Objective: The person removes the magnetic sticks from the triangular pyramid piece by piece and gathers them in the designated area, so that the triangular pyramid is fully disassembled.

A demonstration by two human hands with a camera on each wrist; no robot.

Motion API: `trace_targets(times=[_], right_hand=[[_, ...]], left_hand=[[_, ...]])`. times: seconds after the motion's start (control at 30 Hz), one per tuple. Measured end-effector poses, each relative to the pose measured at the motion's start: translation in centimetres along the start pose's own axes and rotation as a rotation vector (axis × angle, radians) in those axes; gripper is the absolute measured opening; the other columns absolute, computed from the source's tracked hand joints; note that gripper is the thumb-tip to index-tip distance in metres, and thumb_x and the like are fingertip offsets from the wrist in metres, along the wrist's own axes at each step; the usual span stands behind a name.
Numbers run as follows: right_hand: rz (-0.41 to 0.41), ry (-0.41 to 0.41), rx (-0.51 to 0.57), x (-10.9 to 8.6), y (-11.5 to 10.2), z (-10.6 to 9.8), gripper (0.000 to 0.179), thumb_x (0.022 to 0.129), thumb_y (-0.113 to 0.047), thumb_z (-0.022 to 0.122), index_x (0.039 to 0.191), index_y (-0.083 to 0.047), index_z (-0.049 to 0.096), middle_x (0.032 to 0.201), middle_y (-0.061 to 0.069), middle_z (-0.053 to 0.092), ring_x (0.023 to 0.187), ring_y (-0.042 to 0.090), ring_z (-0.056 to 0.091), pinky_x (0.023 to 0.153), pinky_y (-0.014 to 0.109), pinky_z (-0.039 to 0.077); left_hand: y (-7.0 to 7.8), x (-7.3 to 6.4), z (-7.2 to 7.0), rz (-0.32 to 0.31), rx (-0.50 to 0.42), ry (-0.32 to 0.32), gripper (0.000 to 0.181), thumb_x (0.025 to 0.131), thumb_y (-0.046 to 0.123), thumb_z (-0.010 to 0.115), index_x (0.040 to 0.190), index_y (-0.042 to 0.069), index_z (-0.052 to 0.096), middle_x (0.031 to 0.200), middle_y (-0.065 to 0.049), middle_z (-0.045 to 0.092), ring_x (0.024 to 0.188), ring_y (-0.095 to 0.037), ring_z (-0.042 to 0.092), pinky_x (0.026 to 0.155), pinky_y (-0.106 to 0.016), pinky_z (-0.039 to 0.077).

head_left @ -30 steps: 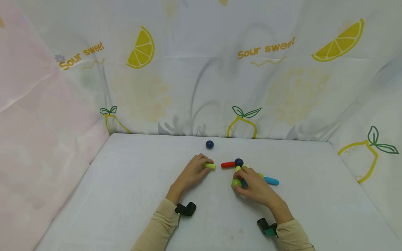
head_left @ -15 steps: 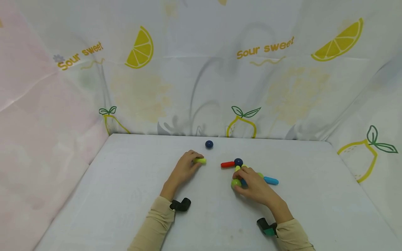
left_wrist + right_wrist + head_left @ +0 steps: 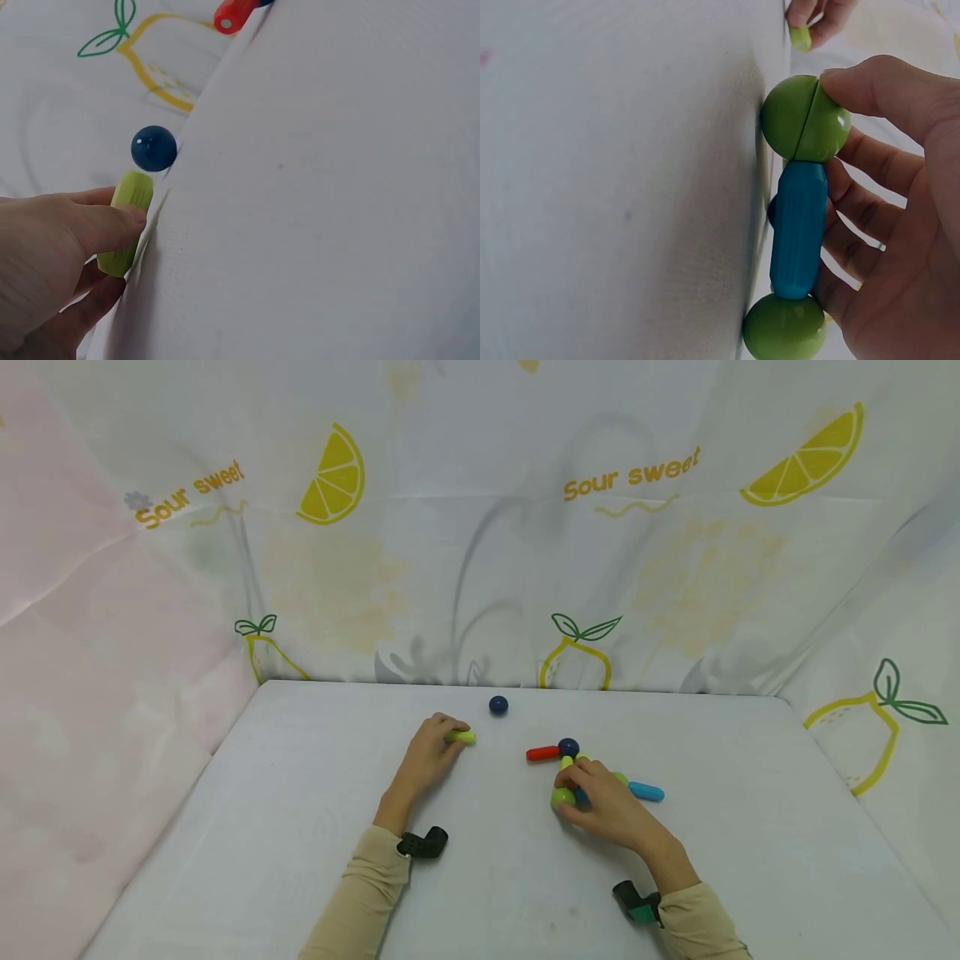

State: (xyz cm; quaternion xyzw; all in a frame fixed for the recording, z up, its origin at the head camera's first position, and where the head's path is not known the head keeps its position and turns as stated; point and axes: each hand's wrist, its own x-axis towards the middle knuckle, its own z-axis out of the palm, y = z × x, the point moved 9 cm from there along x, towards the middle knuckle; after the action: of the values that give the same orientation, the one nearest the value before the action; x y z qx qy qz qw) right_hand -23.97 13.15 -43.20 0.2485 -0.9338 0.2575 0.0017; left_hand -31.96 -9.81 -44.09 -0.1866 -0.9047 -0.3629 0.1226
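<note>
In my left hand [image 3: 423,762] is a yellow-green toy rod [image 3: 133,189], pinched between thumb and fingers near the table surface. My right hand [image 3: 611,807] grips a green ball [image 3: 802,120] of a joined ball-and-rod piece, thumb on one side and fingers behind. From that ball a blue rod [image 3: 799,229] runs to a second green ball [image 3: 784,330]. On the far side of this piece, a red rod [image 3: 542,753] sticks out left from a navy ball [image 3: 568,748]. A light blue rod [image 3: 647,791] extends to the right. My right hand hides the piece's middle.
A loose navy ball [image 3: 498,705] lies near the back edge of the white table [image 3: 480,893], to the right of and beyond my left hand. Behind the table hangs a lemon-print cloth [image 3: 450,568], which also covers the sides.
My left hand has moved left and slightly away from me with the yellow-green rod, off from the joined piece. My right hand has stayed in place on the green ball.
</note>
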Motion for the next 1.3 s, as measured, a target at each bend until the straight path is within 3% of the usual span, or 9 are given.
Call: trace_targets(times=[0.47, 0.77, 1.0, 1.3], right_hand=[[-0.014, 0.006, 0.014, -0.1, -0.2, -0.1, 0.021, 0.084, -0.024, 0.070, 0.101, -0.017, 0.060, 0.091, -0.008, 0.051, 0.087, 0.009, 0.046, 0.078, 0.026, 0.046], [-0.030, 0.017, 0.012, -0.1, -0.3, -0.2, 0.021, 0.084, -0.024, 0.070, 0.101, -0.017, 0.060, 0.092, -0.008, 0.051, 0.087, 0.008, 0.047, 0.078, 0.026, 0.046], [-0.034, 0.017, 0.011, -0.2, -0.3, -0.2, 0.021, 0.084, -0.024, 0.070, 0.101, -0.017, 0.060, 0.092, -0.008, 0.051, 0.087, 0.008, 0.047, 0.078, 0.026, 0.046], [-0.028, 0.003, 0.009, -0.2, -0.3, -0.2, 0.021, 0.084, -0.024, 0.070, 0.102, -0.017, 0.060, 0.092, -0.008, 0.051, 0.086, 0.008, 0.048, 0.078, 0.026, 0.046]], left_hand=[[-1.0, 0.3, -0.4, -0.065, 0.017, -0.005, 0.022, 0.083, 0.000, 0.068, 0.104, 0.008, 0.069, 0.107, -0.011, 0.062, 0.101, -0.029, 0.056, 0.089, -0.043, 0.046], [-0.9, 0.2, -0.5, -0.040, 0.033, 0.016, 0.022, 0.083, 0.000, 0.069, 0.103, 0.008, 0.068, 0.105, -0.011, 0.061, 0.100, -0.029, 0.057, 0.086, -0.043, 0.047], [-1.3, 0.2, -0.2, -0.096, 0.038, -0.020, 0.023, 0.084, 0.003, 0.068, 0.106, 0.010, 0.068, 0.109, -0.009, 0.061, 0.103, -0.028, 0.056, 0.087, -0.042, 0.047], [-1.2, 0.3, 0.0, -0.104, 0.060, -0.034, 0.025, 0.084, 0.007, 0.069, 0.109, 0.011, 0.066, 0.110, -0.009, 0.061, 0.102, -0.027, 0.055, 0.085, -0.042, 0.047]])
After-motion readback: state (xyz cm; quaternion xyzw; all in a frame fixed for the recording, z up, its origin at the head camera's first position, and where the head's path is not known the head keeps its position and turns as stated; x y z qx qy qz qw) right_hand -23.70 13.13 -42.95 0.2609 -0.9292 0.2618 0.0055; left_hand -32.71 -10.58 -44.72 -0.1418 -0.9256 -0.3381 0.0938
